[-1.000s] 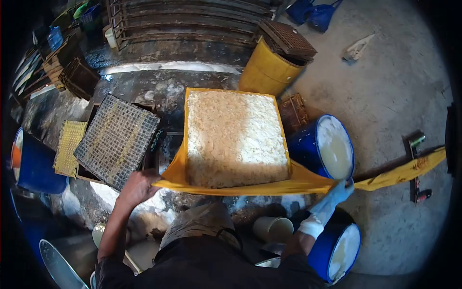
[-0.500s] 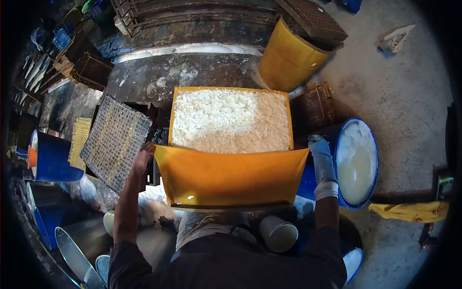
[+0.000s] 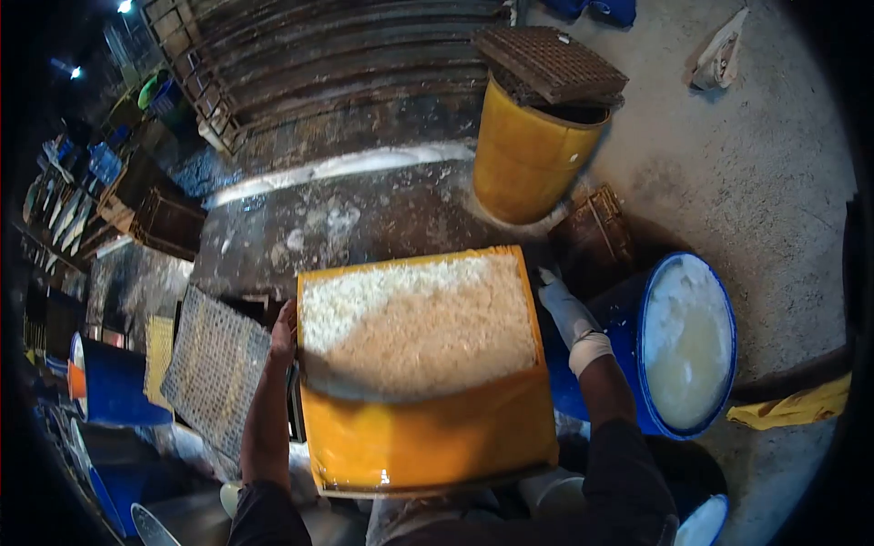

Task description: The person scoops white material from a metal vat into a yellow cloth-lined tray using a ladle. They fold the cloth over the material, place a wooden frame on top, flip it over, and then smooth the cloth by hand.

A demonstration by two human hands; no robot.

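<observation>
A rectangular frame lined with orange cloth holds a wide layer of white crumbly material. The cloth's near part covers the near side of that layer. My bare left hand lies along the left edge of the frame, its fingers pointing forward; whether they grip the edge is not clear. At the right, my gloved right hand is beside the frame's far right edge, fingers stretched forward and apart from the cloth.
A woven mesh panel leans at the left. Blue drums stand left and right, the right one with whitish contents. Ahead are a yellow barrel topped by brown grids and a dark crate.
The cloth's near flap, held up by both hands before, now lies over the near part of the white material. Both hands have moved forward along the sides, and the view has tilted up.
</observation>
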